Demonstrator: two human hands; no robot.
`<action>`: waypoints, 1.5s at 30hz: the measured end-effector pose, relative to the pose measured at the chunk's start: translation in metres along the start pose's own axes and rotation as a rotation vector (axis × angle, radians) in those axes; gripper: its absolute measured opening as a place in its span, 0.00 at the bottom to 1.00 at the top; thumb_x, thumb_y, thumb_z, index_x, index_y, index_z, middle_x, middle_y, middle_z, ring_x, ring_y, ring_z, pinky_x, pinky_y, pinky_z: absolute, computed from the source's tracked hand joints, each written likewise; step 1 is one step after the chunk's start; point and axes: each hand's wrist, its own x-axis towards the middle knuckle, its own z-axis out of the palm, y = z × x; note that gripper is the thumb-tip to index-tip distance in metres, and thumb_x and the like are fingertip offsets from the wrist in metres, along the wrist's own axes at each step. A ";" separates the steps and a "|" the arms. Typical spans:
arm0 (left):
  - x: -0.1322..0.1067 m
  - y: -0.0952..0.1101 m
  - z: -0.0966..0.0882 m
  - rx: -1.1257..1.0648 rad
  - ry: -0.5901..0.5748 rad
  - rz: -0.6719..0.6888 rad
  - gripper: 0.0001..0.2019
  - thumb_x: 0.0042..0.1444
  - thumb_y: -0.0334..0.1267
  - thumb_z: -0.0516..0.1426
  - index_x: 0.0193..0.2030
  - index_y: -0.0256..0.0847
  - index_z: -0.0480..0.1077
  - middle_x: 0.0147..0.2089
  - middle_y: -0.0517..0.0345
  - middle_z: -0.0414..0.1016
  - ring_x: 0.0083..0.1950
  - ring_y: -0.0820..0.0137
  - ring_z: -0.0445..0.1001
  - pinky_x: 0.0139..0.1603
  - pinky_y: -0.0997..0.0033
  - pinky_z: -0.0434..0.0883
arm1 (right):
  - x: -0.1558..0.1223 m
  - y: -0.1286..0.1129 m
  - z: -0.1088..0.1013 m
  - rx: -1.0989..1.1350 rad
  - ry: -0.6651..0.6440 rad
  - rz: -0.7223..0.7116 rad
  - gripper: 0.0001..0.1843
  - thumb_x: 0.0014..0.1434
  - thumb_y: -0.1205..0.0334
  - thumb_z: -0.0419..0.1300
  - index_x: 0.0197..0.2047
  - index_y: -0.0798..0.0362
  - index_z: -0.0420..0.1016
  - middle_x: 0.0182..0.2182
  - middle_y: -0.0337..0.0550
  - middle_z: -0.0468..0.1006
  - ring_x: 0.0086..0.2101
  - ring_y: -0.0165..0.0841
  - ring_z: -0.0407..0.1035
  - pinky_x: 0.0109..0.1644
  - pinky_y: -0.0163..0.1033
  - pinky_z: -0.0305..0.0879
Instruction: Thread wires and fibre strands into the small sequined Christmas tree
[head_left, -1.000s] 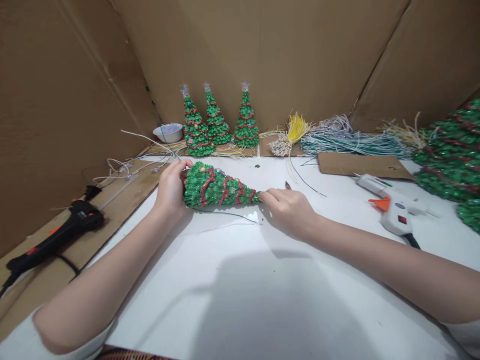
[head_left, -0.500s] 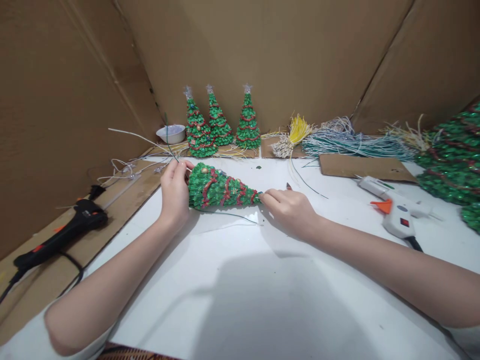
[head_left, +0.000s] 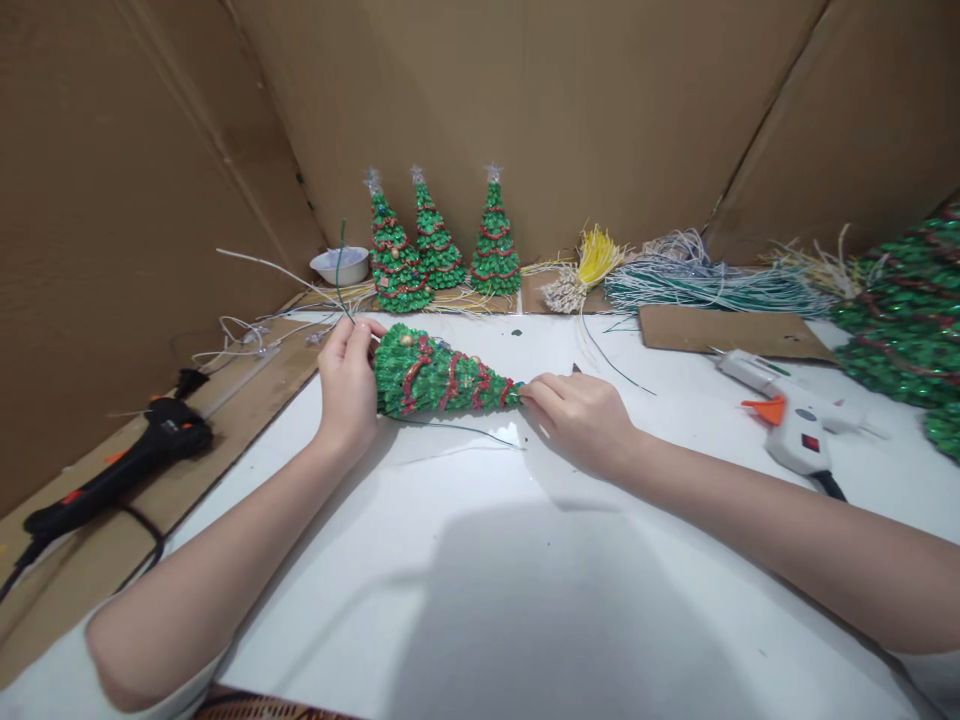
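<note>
A small green craft tree (head_left: 439, 375) with red garland lies on its side on the white table (head_left: 480, 580), tip pointing right. My left hand (head_left: 349, 385) is closed around its wide base, and a thin green wire (head_left: 341, 270) rises from those fingers. My right hand (head_left: 577, 415) pinches the tree's narrow tip. A thin wire trails on the table just under the tree.
Three finished little trees (head_left: 435, 245) stand at the back by a white bowl (head_left: 341, 265). Bundles of yellow, white and green strips (head_left: 697, 275) lie at the back right. A white glue gun (head_left: 787, 420) rests right, a black glue gun (head_left: 127, 465) left, more green trees (head_left: 907, 320) far right.
My left hand has shifted slightly around the tree's base and the green wire now stands up from its fingers. The tree and my right hand stay almost still.
</note>
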 end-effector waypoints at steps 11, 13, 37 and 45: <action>-0.001 0.004 -0.001 -0.036 0.003 -0.017 0.09 0.55 0.36 0.50 0.25 0.42 0.65 0.24 0.62 0.58 0.27 0.71 0.58 0.28 0.72 0.56 | 0.000 -0.001 0.002 0.024 0.007 0.003 0.09 0.56 0.73 0.52 0.27 0.58 0.71 0.22 0.40 0.74 0.21 0.27 0.62 0.26 0.36 0.47; 0.000 0.004 -0.002 -0.018 -0.003 -0.013 0.09 0.55 0.37 0.50 0.25 0.43 0.65 0.24 0.62 0.58 0.27 0.70 0.58 0.28 0.72 0.55 | 0.000 -0.001 0.002 0.034 0.003 -0.005 0.10 0.57 0.73 0.51 0.28 0.58 0.72 0.22 0.40 0.74 0.21 0.27 0.63 0.26 0.36 0.48; 0.008 0.006 0.003 -0.202 -0.184 -0.220 0.05 0.51 0.37 0.52 0.26 0.42 0.61 0.26 0.63 0.60 0.27 0.73 0.60 0.26 0.76 0.58 | 0.005 -0.004 0.002 0.018 0.044 -0.044 0.10 0.55 0.73 0.50 0.25 0.57 0.69 0.22 0.38 0.72 0.20 0.26 0.57 0.25 0.36 0.45; 0.007 0.009 0.004 -0.212 -0.148 -0.222 0.04 0.49 0.36 0.53 0.25 0.42 0.62 0.26 0.62 0.58 0.26 0.73 0.59 0.24 0.77 0.59 | 0.003 -0.002 0.002 0.018 0.030 -0.047 0.11 0.56 0.73 0.50 0.26 0.57 0.69 0.21 0.38 0.71 0.21 0.26 0.56 0.25 0.36 0.44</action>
